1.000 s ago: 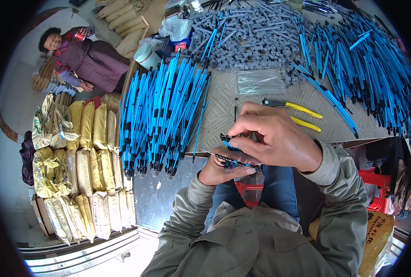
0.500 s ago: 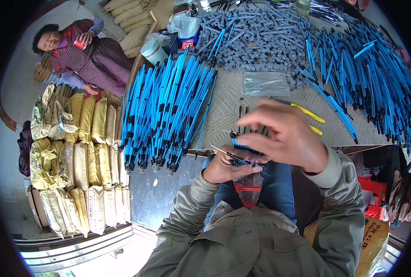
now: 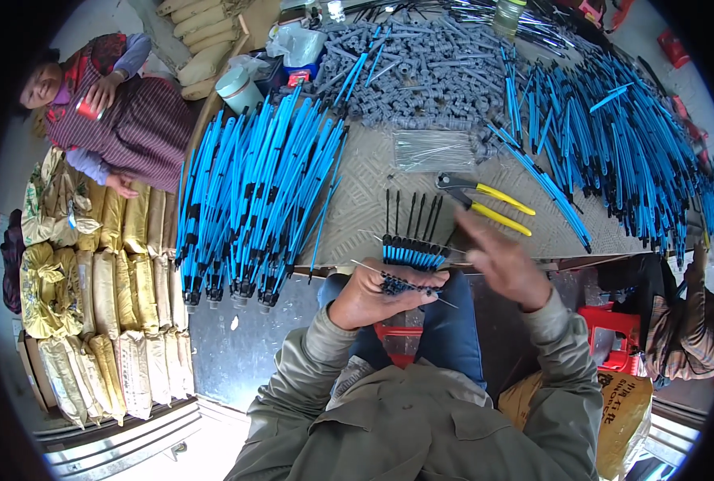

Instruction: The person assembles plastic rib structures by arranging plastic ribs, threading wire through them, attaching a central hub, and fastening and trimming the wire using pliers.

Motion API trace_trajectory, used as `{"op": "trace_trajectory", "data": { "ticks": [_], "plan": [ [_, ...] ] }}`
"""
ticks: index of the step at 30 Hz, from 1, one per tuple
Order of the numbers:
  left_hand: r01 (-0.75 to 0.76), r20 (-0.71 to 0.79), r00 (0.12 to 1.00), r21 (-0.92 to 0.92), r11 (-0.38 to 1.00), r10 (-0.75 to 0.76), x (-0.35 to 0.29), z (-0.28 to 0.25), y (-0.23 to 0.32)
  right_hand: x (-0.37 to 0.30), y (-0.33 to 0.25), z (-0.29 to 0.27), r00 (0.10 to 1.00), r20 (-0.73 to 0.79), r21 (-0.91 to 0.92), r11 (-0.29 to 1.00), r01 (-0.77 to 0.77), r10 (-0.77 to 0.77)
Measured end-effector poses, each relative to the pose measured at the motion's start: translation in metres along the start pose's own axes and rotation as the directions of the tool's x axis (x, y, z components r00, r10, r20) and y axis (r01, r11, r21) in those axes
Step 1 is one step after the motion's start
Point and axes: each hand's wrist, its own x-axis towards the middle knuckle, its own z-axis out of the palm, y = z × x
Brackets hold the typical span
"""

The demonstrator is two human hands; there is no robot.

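A row of blue-and-black umbrella ribs (image 3: 413, 250) is gripped in my left hand (image 3: 365, 297), just off the table's near edge. Their thin black tips stand up in a fan toward the table. Thin metal wires run crosswise past the row on both sides of my hand, and dark rib ends bunch at the palm. My right hand (image 3: 505, 260), slightly blurred, hovers beside the ribs on the right, its fingers stretched out with nothing seen in them. Beyond it lie pliers with yellow handles (image 3: 501, 220).
Bundled blue ribs (image 3: 260, 192) lie on the table's left, and a larger heap (image 3: 613, 136) on the right. Grey plastic parts (image 3: 421, 72) fill the back, behind a packet of wires (image 3: 433, 151). A person (image 3: 116, 112) stands beyond stacked sacks (image 3: 100, 293). A red stool (image 3: 613, 333) is at right.
My right hand has moved away from above the left hand to the right, uncovering the ribs' tips and the pliers. The view has swung rightward. My left hand keeps its hold.
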Motion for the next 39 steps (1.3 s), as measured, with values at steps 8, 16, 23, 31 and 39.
{"op": "trace_trajectory", "data": {
  "ticks": [8,16,23,31,39],
  "plan": [
    [-0.015,0.156,0.988,0.142,0.990,-0.007,0.000,-0.012,0.003,0.052,0.008,0.049,0.888,0.346,0.028,0.949,0.314,-0.304],
    [0.363,0.177,0.884,-0.844,0.396,-0.432,-0.041,-0.010,-0.044,0.058,0.009,0.065,0.839,0.450,-0.029,0.935,0.354,-0.304],
    [0.282,0.036,0.958,-0.283,0.917,-0.284,-0.057,-0.003,-0.047,0.048,0.006,0.069,0.852,0.408,-0.090,0.914,0.396,-0.328],
    [-0.018,0.258,0.962,0.400,0.916,-0.094,-0.047,-0.005,0.008,0.039,0.008,0.061,0.894,0.261,-0.050,0.920,0.389,-0.364],
    [0.044,0.207,0.963,0.516,0.856,-0.175,-0.068,-0.012,0.038,0.035,0.012,0.065,0.909,0.262,0.136,0.945,0.298,-0.325]
  ]
}}
